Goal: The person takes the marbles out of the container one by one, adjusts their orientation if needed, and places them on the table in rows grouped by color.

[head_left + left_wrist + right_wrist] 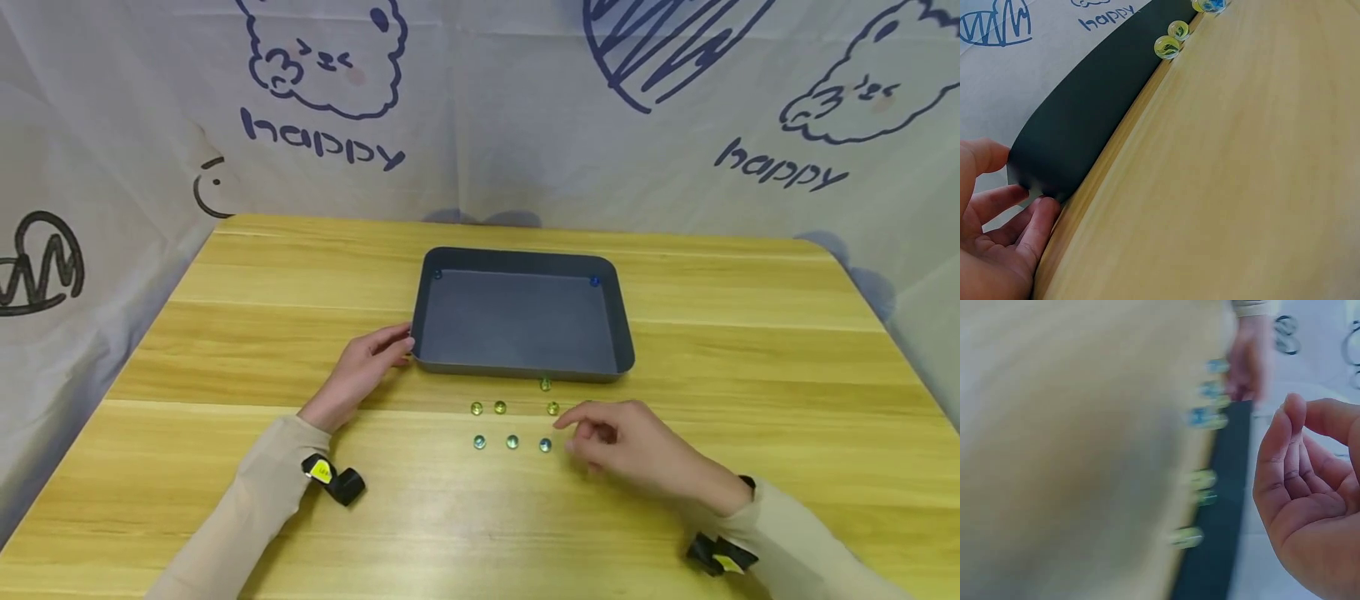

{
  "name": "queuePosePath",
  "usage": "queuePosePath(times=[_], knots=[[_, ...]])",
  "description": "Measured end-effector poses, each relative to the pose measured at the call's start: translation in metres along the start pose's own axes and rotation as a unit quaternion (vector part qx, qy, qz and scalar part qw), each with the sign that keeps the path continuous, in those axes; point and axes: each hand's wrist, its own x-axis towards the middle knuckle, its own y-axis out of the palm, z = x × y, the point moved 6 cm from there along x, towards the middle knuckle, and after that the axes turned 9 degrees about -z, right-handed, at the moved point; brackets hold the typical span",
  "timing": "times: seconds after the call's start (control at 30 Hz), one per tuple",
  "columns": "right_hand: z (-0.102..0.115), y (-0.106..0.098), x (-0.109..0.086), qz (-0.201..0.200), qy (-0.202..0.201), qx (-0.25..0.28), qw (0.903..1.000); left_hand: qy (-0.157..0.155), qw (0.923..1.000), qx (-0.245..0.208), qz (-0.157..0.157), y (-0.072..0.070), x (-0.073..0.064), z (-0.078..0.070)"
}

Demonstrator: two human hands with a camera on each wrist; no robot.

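Observation:
My left hand (358, 371) rests against the left wall of a dark grey tray (525, 373); in the left wrist view its fingertips touch the outside of the wall near a corner. My right hand (633, 442) hovers right of several glass marbles, index finger reaching forward and the others bent. In the right wrist view, nothing shows between its fingertips. Nearest to it are a yellow marble (552, 408) and a blue marble (545, 445). A green marble (546, 384) lies by the tray's front wall. Another yellowish marble (1186, 537) appears in the right wrist view.
Inside the tray, a dark marble (437, 274) sits at the back left and a blue marble (595, 281) at the back right. Left of centre lie two yellow marbles (477, 408) and two blue marbles (479, 442). A white printed cloth (517, 167) hangs behind the wooden table (750, 333).

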Motion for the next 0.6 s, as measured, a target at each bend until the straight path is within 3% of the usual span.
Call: queuePosePath(times=[0.27,0.6], knots=[[0.049,-0.034,0.007,-0.065,-0.071,-0.024,0.995,0.002,1.0,0.0,-0.004,0.001,0.0,-0.001],[0.059,-0.084,0.044,-0.143,-0.026,-0.088,0.9854,0.002,1.0,0.0,-0.001,0.001,0.0,0.001]])
